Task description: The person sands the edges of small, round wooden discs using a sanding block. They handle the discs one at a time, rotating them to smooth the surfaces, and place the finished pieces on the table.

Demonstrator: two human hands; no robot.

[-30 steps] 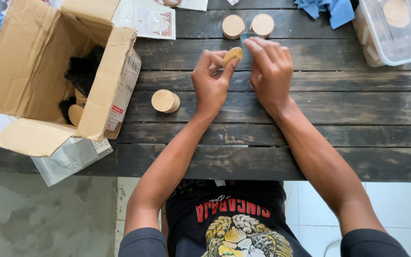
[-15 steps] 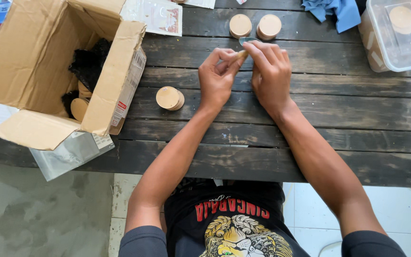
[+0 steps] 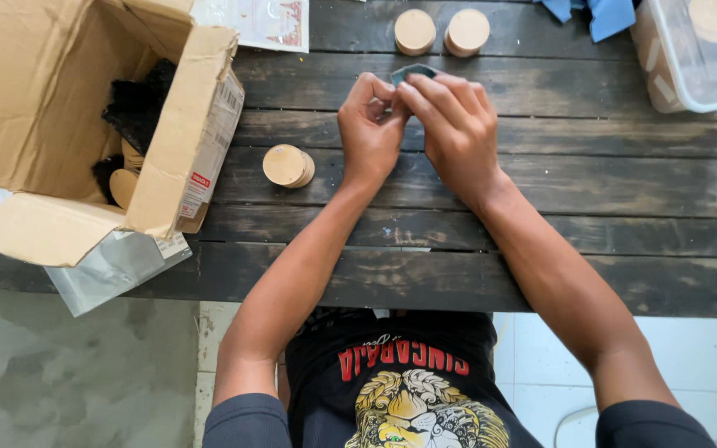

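Note:
My left hand [image 3: 367, 124] and my right hand [image 3: 456, 126] meet fingertip to fingertip over the dark wooden table [image 3: 541, 191]. The left hand pinches a small round wooden disc, which is now almost hidden between the fingers. The right hand presses a small grey-blue sheet [image 3: 413, 73] against it, and only the sheet's top edge shows. A short stack of round wooden discs [image 3: 287, 165] lies to the left of my left hand. Two more disc stacks [image 3: 415, 31] [image 3: 467, 31] stand just beyond my fingers.
An open cardboard box [image 3: 51, 133] with black stuffing and discs inside sits at the left, on a clear plastic bag [image 3: 109, 267]. A clear plastic tub [image 3: 690, 62] stands at the top right, next to a blue cloth [image 3: 603, 12]. A printed packet [image 3: 259, 21] lies at the top.
My hands have drawn closer together. The right hand's fingers and the grey-blue sheet now cover the disc, which showed plainly one second ago.

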